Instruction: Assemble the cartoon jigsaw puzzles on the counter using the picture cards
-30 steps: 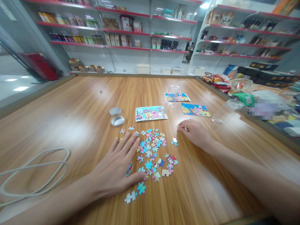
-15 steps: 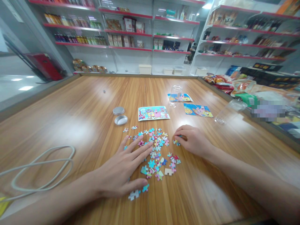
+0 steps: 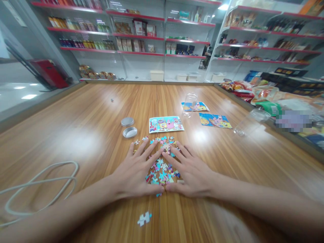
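Note:
My left hand (image 3: 139, 168) lies flat with fingers spread over the left side of a heap of jigsaw puzzle pieces (image 3: 163, 168). Opposite it, my right hand (image 3: 189, 170) is spread flat along the heap's right side. Index fingertips and thumbs nearly meet, framing the pieces between them; some pieces are hidden under the palms and fingers. One pale puzzle piece (image 3: 144, 219) lies apart, nearer to me. Just beyond the heap is a cartoon picture card (image 3: 166, 124).
Two round metal lids (image 3: 130, 132) sit left of the card. Two blue picture sheets (image 3: 215, 120) and clear plastic jars, one upright (image 3: 190, 103) and one lying (image 3: 251, 121), are at the right. A pale cable (image 3: 40, 181) loops at the left; packaged goods (image 3: 270, 108) line the right edge.
My right hand has moved left from beside the heap and spread open over its right side. My left hand has shifted slightly right, and the pieces are gathered closer together.

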Demonstrator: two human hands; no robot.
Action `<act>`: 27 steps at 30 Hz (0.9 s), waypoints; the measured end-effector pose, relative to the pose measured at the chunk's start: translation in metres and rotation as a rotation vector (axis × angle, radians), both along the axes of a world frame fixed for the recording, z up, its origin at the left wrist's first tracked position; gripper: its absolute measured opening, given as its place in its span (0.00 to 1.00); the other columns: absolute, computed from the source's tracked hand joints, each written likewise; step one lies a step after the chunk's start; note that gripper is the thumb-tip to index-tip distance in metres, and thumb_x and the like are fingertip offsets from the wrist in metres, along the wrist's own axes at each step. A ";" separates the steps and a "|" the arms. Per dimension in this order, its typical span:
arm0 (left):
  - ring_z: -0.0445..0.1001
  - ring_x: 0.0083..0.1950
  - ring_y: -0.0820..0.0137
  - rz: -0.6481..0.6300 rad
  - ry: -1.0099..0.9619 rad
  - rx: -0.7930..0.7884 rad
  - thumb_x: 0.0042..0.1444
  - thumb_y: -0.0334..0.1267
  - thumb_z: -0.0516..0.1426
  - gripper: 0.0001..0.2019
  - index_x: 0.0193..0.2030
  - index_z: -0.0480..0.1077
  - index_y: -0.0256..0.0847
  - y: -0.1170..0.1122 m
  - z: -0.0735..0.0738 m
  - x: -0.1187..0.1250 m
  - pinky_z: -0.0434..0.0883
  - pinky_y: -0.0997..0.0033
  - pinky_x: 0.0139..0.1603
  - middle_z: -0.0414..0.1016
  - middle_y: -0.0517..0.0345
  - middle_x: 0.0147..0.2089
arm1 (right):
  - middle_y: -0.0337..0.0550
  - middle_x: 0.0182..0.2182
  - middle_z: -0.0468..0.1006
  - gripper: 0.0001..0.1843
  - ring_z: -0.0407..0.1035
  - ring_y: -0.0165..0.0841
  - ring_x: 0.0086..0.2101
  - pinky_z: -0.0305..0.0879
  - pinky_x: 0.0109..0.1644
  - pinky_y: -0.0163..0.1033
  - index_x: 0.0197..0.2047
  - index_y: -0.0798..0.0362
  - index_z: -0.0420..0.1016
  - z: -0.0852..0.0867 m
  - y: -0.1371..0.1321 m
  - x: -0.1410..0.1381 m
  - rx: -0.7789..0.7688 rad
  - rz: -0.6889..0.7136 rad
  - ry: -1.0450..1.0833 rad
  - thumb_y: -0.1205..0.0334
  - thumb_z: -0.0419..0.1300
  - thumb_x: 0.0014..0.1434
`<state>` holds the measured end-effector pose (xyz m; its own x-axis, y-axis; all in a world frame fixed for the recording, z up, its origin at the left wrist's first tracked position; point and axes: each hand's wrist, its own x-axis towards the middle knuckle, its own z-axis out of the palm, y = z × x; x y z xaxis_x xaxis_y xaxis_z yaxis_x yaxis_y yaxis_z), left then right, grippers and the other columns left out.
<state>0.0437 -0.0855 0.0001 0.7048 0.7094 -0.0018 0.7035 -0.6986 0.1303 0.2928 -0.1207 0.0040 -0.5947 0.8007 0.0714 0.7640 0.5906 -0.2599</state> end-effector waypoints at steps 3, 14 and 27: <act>0.36 0.77 0.34 -0.019 -0.018 0.010 0.51 0.79 0.48 0.55 0.78 0.35 0.52 0.017 0.000 0.008 0.43 0.19 0.69 0.33 0.49 0.80 | 0.54 0.74 0.49 0.50 0.38 0.57 0.72 0.39 0.72 0.66 0.76 0.49 0.48 -0.002 0.016 0.001 0.029 0.001 0.040 0.28 0.50 0.62; 0.37 0.78 0.39 -0.157 -0.050 -0.050 0.55 0.74 0.51 0.55 0.77 0.24 0.51 -0.037 0.006 -0.022 0.33 0.22 0.71 0.33 0.50 0.80 | 0.46 0.38 0.81 0.10 0.74 0.38 0.41 0.68 0.48 0.44 0.43 0.49 0.82 -0.012 0.072 0.028 0.234 -0.332 0.471 0.55 0.62 0.65; 0.34 0.79 0.44 0.068 -0.102 0.099 0.68 0.63 0.42 0.41 0.78 0.33 0.40 0.073 0.006 -0.003 0.29 0.26 0.71 0.56 0.46 0.75 | 0.44 0.35 0.80 0.03 0.74 0.35 0.37 0.70 0.42 0.40 0.36 0.51 0.83 -0.015 0.098 0.026 0.060 -0.285 0.510 0.64 0.66 0.58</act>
